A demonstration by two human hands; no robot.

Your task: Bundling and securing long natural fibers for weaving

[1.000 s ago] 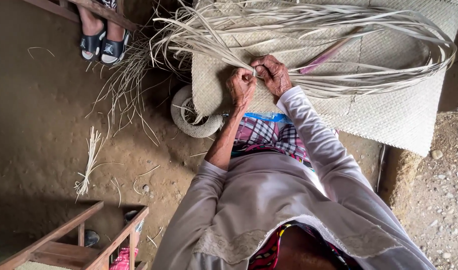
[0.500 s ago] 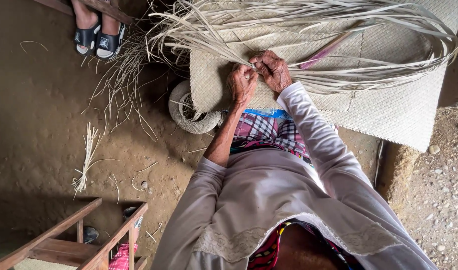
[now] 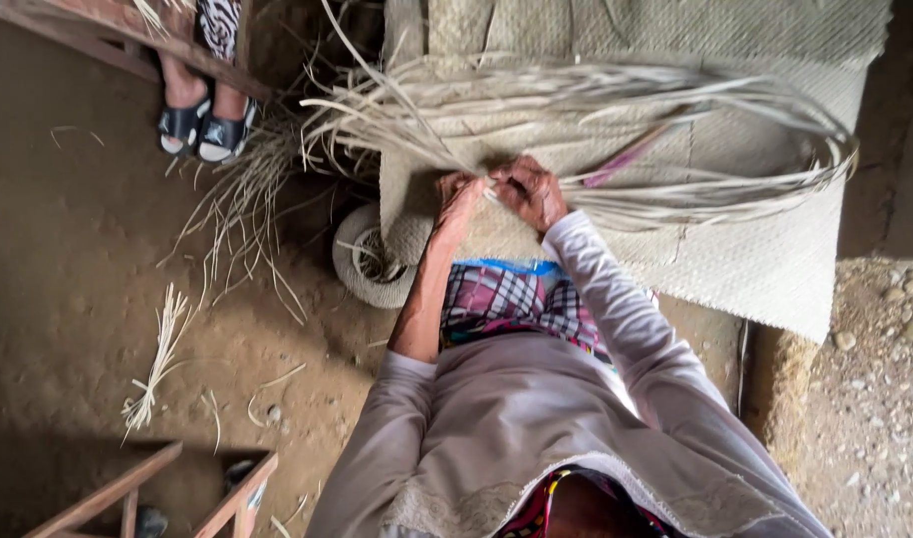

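Both hands have stayed together at the mat's near edge, barely shifted. Left hand [image 3: 456, 196] and right hand [image 3: 529, 191] are curled shut, pinching pale strips [image 3: 596, 110] where they meet the mat [image 3: 755, 259]. Just left lies a coiled ring [image 3: 362, 261] on the dirt floor [image 3: 78, 279]. Beyond, sandalled feet [image 3: 202, 130] stand.

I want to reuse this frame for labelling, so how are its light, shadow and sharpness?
Head view: soft, even daylight with no glare on the woven mat; deep shadow along the lower left, around the wooden frame; the left hand and right hand on the straw strips look slightly soft; the edges seem a little stretched.
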